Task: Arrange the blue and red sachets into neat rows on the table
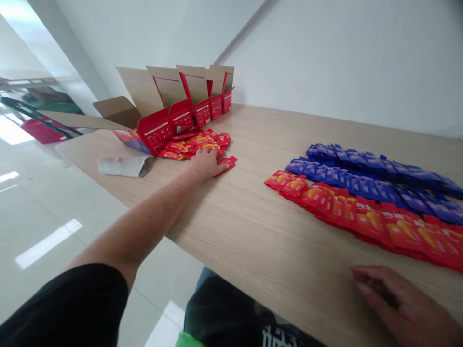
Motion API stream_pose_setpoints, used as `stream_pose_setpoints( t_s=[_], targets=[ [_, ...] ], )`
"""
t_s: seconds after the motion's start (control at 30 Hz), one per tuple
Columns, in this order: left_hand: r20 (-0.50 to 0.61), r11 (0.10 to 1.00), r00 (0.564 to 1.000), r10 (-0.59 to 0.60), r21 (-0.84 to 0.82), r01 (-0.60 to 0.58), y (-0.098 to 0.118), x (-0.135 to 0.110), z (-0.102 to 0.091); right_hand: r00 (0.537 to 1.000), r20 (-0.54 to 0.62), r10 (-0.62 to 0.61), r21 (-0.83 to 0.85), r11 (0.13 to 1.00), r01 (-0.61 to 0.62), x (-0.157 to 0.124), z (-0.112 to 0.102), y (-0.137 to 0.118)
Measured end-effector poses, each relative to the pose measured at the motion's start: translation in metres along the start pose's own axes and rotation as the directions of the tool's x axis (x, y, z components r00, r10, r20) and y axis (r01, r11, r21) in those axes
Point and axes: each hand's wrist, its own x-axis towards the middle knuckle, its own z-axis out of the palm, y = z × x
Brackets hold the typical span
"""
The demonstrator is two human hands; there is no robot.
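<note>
My left hand [205, 164] reaches out over a loose pile of red packets [197, 142] with orange prints. Its fingers lie spread across the near edge of the pile, and the thumb touches a red packet [228, 164] at the right. Whether any packet is gripped under the palm is hidden. At the lower right, my right hand [408, 306] rests by the table's near side, loosely curled with thumb and forefinger tips close together; nothing shows in it. Above it runs a row of overlapping red packets [365, 217], with blue packets [347, 178] in rows behind.
Several red cardboard boxes [155, 130] stand in a line behind the pile, their brown flaps up. A folded grey cloth [123, 166] lies near the left edge of the wooden table [253, 231]. A white wall [343, 62] rises behind the table.
</note>
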Motion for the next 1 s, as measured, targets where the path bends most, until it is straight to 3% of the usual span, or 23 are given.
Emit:
stream_pose_setpoints(
  t_s=[0.13,0.27,0.47,0.67,0.8,1.0],
  targets=[
    [0.018,0.994,0.994,0.105,0.027,-0.105,0.02,-0.003,0.009,0.982,0.148,-0.119,0.088,0.99,0.106,0.035,0.017,-0.082],
    [0.023,0.987,0.987,0.159,0.028,-0.16,0.028,-0.013,0.005,0.975,0.172,-0.14,0.1,0.987,0.124,0.054,0.032,-0.117],
    [0.123,0.969,0.962,0.245,-0.002,-0.246,0.011,-0.033,-0.008,0.981,0.157,-0.118,0.1,0.99,0.103,0.045,0.036,-0.118],
    [0.23,0.994,0.969,0.094,0.034,-0.104,-0.006,-0.027,-0.014,0.987,0.123,-0.101,0.115,0.99,0.087,0.035,0.034,-0.118],
    [0.264,0.995,0.961,0.088,0.023,-0.098,-0.007,-0.023,-0.017,0.989,0.105,-0.101,0.147,0.985,0.085,0.028,0.035,-0.119],
    [0.253,0.98,0.955,0.158,-0.16,-0.12,0.0,-0.04,-0.023,0.992,0.087,-0.092,0.211,0.975,0.072,0.018,0.032,-0.12]
  ],
)
